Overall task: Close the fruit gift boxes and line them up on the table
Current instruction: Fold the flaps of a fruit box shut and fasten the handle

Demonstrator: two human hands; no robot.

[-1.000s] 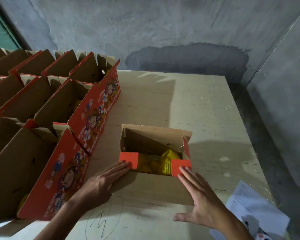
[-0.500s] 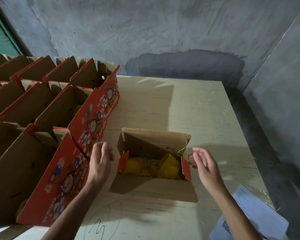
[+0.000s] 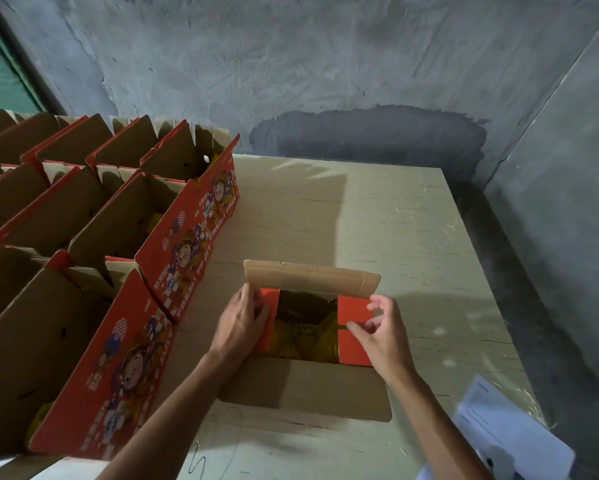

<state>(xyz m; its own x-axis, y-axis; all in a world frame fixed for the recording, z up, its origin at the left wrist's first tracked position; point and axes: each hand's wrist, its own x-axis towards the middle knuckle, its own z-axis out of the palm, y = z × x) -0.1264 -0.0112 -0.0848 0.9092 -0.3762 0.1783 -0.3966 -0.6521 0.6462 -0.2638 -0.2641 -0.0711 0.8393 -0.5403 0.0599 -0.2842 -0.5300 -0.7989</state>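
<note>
The box (image 3: pixel 308 327) I am closing sits alone on the table (image 3: pixel 412 244), at about 6 o'clock from the table's centre, well apart from the wall and just beside the nearest open box at its 9 o'clock. Its two red side flaps are folded inward over the yellow fruit (image 3: pixel 312 337), which shows through the gap between them. I judge the flaps go down first so that the long flaps can cover and lock them.

My left hand (image 3: pixel 239 323) lies on the left flap (image 3: pixel 267 323), fingers mostly straight and pressing it flat; the fingertips reach toward the far long flap (image 3: pixel 312 277), which stands tilted at 12 o'clock. My right hand (image 3: pixel 383 337) pinches the edge of the right flap (image 3: pixel 351 327) between thumb and fingers, holding it level. The near long flap (image 3: pixel 308 388) lies spread out on the table at 6 o'clock, out of the way until the side flaps are seated.

I judge the next move calls for bringing the far flap down while both side flaps stay held; released early, they may spring up.

At 9 to 11 o'clock, the open boxes (image 3: pixel 118 271) stand in rows with their printed lids raised, waiting their turn. Papers (image 3: pixel 509 434) lie at 4 o'clock near the table edge.
</note>
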